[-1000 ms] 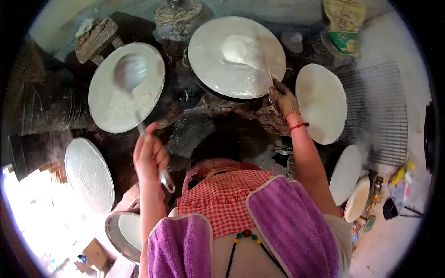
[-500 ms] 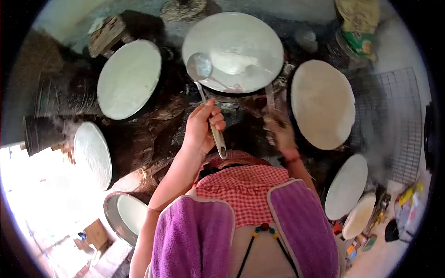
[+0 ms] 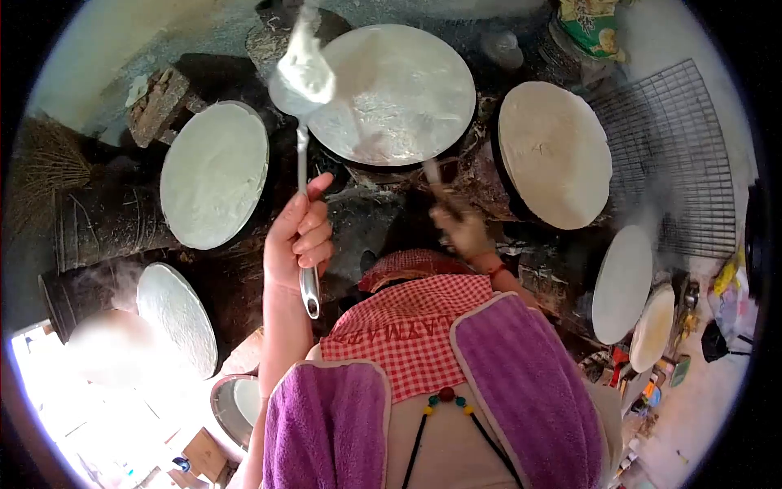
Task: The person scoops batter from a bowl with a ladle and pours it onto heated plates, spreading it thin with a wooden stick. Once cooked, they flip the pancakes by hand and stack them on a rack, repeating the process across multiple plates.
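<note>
My left hand [image 3: 303, 232] is wrapped round the handle of a metal ladle [image 3: 301, 163], whose bowl is up beside the left edge of the large round griddle [image 3: 399, 94]. White batter [image 3: 306, 69] shows at the bowl, stretched upward and blurred. Pale batter covers the griddle. Below its lower edge, my right hand [image 3: 466, 232] is closed on the handle of a flat scraper [image 3: 432, 172]; motion smears its shape.
Round griddles with pale sheets stand left [image 3: 216, 175], lower left [image 3: 176, 318], right [image 3: 555, 155] and lower right [image 3: 622, 285]. A wire rack [image 3: 676, 155] leans at the right. A metal pot [image 3: 236, 411] with white contents is at the lower left. Firewood [image 3: 163, 106] lies upper left.
My left hand and the ladle have moved left and up off the large griddle. The scraper in my right hand has shifted left. The batter on the griddle is spread more evenly, and the view has shifted.
</note>
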